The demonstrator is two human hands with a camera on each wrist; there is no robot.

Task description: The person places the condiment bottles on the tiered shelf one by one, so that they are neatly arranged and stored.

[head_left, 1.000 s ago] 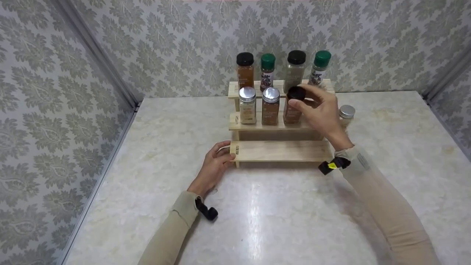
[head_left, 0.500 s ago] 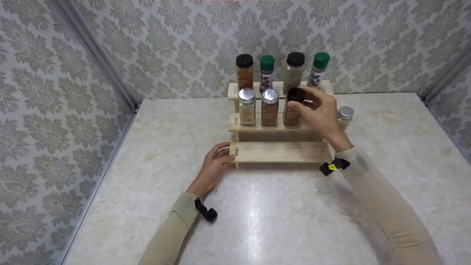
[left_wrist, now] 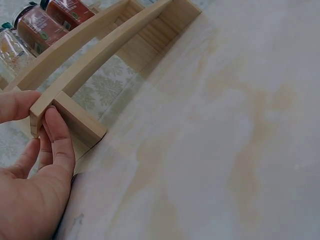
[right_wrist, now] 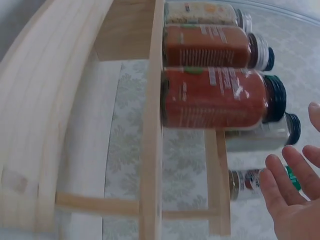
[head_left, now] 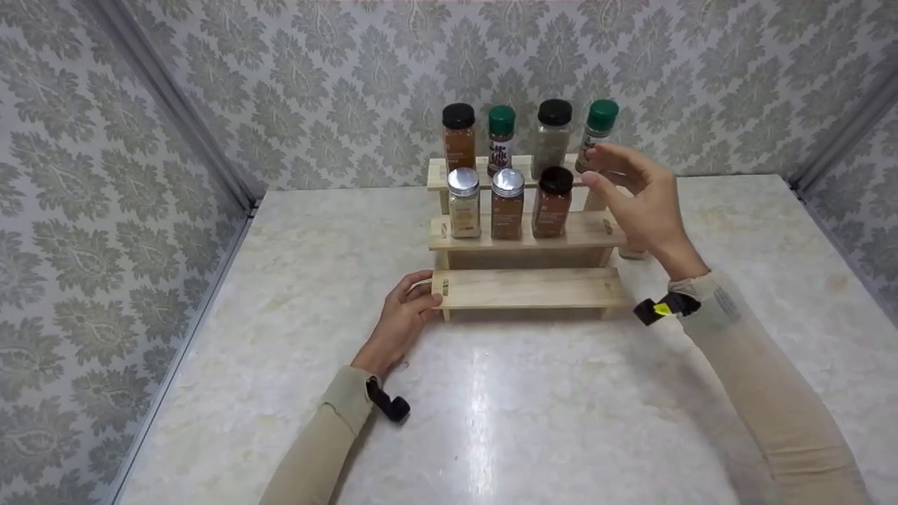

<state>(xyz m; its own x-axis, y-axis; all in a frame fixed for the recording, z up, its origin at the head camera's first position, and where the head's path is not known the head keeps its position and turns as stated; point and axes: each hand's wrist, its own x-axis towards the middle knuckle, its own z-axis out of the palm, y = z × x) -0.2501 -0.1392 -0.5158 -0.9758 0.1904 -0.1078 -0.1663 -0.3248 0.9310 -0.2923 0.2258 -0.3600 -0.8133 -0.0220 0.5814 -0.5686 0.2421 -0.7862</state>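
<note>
A three-tier wooden spice rack [head_left: 526, 289] stands on the table. My left hand [head_left: 400, 319] grips the left end of its lowest shelf; in the left wrist view, thumb and fingers [left_wrist: 60, 135] pinch the shelf's corner. On the middle shelf stand a silver-lidded pale spice jar [head_left: 464, 210], a silver-lidded brown spice jar [head_left: 507, 214] and a black-lidded reddish spice jar [head_left: 552, 210], all upright. My right hand [head_left: 649, 203] hovers just right of the black-lidded jar, fingers parted and holding nothing. In the right wrist view, a gap separates its fingers from that jar [right_wrist: 215, 97].
Along the top shelf stand black-lidded jars [head_left: 459, 144] [head_left: 553, 144] and green-lidded bottles [head_left: 501, 144] [head_left: 602, 119]. Another jar [head_left: 633, 252] stands on the table right of the rack, mostly hidden by my right hand. Patterned wall panels [head_left: 393, 84] rise behind and at the sides.
My right hand has let go of the black-lidded reddish jar and moved right, away from it. The jar stays on the middle shelf. My left hand keeps its hold on the rack.
</note>
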